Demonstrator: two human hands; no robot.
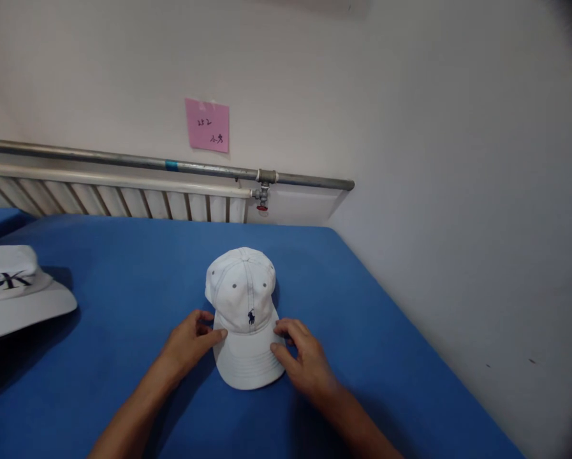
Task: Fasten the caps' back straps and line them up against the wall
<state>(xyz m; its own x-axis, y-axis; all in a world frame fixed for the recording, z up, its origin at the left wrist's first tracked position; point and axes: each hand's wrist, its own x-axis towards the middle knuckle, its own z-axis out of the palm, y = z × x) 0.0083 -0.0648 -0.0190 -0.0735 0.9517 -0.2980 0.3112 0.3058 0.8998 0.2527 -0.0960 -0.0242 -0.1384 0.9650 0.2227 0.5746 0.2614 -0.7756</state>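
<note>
A white baseball cap with a small dark logo on its front rests on the blue table cover, its brim pointing toward me. My left hand pinches the left side of the brim where it joins the crown. On the brim's right side, my right hand grips the edge with curled fingers. Both forearms reach in from the bottom of the view.
A white bucket hat with black letters lies at the table's left edge. Behind the table runs a white radiator under a metal pipe with a valve. A pink note hangs on the wall. A wall borders the table's right side.
</note>
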